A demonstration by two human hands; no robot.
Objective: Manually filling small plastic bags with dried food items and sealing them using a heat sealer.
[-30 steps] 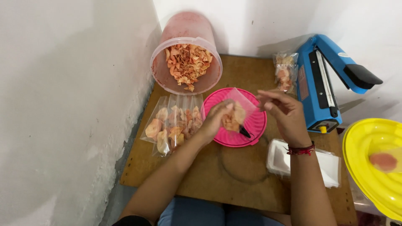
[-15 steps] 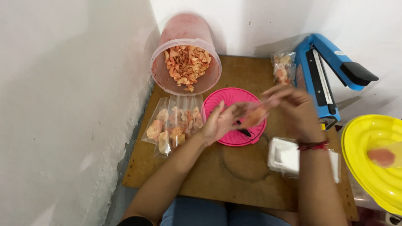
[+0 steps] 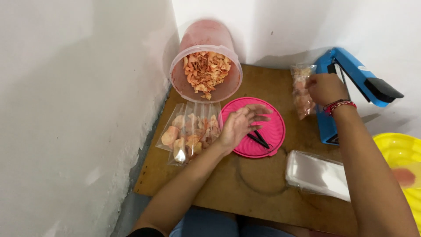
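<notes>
The right hand (image 3: pixel 325 87) is reaching toward the far right of the wooden board (image 3: pixel 263 188), its fingers closed around the top of a small clear bag of orange chips (image 3: pixel 302 94), which is hanging beside the blue heat sealer (image 3: pixel 351 83). The sealer's arm is standing raised. To do this well, the person is probably best served by keeping the bag mouth flat and pinched straight, with the chips settled low, so that nothing is lying across the sealing bar.

The left hand (image 3: pixel 240 123) is hovering open and empty, palm up, over the near edge of the pink lid (image 3: pixel 269 120), just beside a black clip-like tool (image 3: pixel 259 139) lying on it. Left of that hand, filled clear bags (image 3: pixel 188 131) are lying flat. Behind them a tilted tub of chips (image 3: pixel 206 74) is leaning against the wall. A stack of empty bags (image 3: pixel 318 175) is resting near the right forearm, and a yellow lid (image 3: pixel 401 156) is showing at the right edge.
</notes>
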